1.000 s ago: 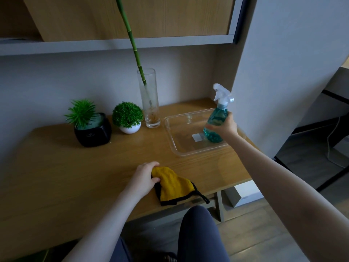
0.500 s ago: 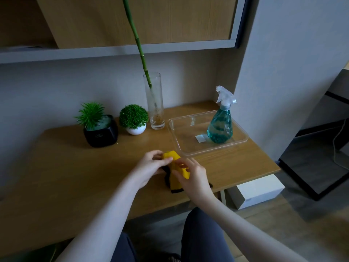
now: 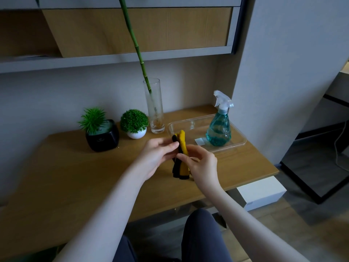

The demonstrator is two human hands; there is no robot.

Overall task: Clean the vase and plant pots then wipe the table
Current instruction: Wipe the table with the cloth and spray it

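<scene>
While both hands are pinching the cloth (image 3: 181,157) above the tabletop's front edge | left hand (image 3: 157,157), right hand (image 3: 203,164) fingers clamping its folds | vase (image 3: 154,106), black pot (image 3: 103,137), white pot (image 3: 137,134) standing along back edge, seemingly still awaiting cleaning | table (image 3: 75,176) wiping pending.
</scene>
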